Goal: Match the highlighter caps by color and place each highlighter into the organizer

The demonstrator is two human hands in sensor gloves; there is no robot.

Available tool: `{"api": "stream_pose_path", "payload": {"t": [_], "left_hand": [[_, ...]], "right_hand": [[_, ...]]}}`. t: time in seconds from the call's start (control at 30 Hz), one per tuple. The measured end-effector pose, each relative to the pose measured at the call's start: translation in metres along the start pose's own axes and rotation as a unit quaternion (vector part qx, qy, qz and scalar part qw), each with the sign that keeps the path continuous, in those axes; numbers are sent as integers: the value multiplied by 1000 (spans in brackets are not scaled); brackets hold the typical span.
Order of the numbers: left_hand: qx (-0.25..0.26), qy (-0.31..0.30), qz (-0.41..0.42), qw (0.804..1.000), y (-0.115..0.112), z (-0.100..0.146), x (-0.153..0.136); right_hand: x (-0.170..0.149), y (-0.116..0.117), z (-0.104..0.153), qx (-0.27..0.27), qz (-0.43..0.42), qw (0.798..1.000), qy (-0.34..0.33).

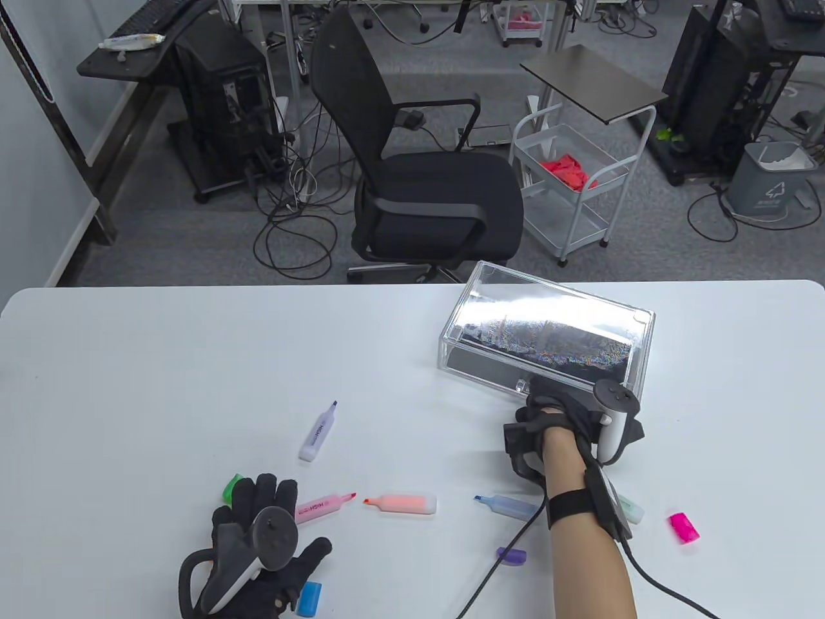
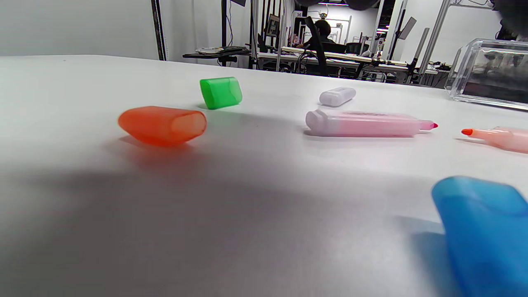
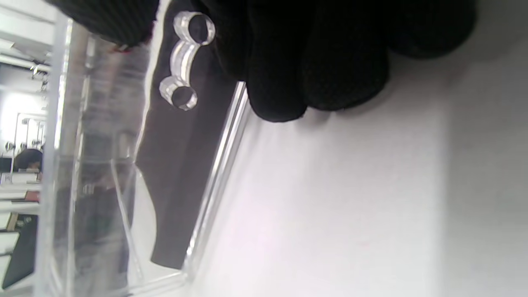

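Organizer [image 1: 548, 322], clear acrylic, far right on white table [image 1: 161, 361], drawer front facing near edge. Right hand [image 1: 567, 412] at that front, fingers [image 3: 288, 74] curled by the clear handle [image 3: 183, 62]; whether gripping it, cannot tell. Left hand [image 1: 264, 535] flat, fingers spread, holding nothing. Uncapped highlighters lying between: purple [image 1: 318, 432], pink [image 1: 325, 506], orange [image 1: 403, 503], blue [image 1: 509, 507]. Loose caps scattered: green [image 1: 232, 488], blue [image 1: 309, 598], purple [image 1: 512, 555], magenta [image 1: 684, 527], orange [image 2: 163, 125].

Clear glossy plastic organizer [image 1: 619, 309]; matt white table [image 1: 161, 361].
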State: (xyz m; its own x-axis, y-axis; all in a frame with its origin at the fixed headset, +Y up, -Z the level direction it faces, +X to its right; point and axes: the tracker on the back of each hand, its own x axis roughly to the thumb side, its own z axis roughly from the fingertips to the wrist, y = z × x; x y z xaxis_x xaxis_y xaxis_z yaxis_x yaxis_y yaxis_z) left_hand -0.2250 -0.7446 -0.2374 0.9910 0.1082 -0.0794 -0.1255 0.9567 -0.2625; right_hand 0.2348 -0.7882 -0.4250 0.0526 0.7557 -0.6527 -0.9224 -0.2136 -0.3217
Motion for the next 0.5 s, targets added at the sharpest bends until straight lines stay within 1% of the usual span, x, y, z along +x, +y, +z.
{"api": "stream_pose_path", "payload": {"t": [0.1, 0.27, 0.43, 0.5], "left_hand": [[-1, 0, -1, 1000, -1, 1, 0], [-4, 3, -3, 1000, -1, 2, 0], [-7, 5, -2, 1000, -1, 2, 0], [-7, 4, -1, 1000, -1, 3, 0]], "right_hand": [[-4, 1, -6, 17, -26, 999, 20], [-7, 4, -9, 16, -51, 998, 28], [-9, 4, -7, 8, -62, 998, 33], [-10, 4, -6, -9, -59, 998, 29]]}}
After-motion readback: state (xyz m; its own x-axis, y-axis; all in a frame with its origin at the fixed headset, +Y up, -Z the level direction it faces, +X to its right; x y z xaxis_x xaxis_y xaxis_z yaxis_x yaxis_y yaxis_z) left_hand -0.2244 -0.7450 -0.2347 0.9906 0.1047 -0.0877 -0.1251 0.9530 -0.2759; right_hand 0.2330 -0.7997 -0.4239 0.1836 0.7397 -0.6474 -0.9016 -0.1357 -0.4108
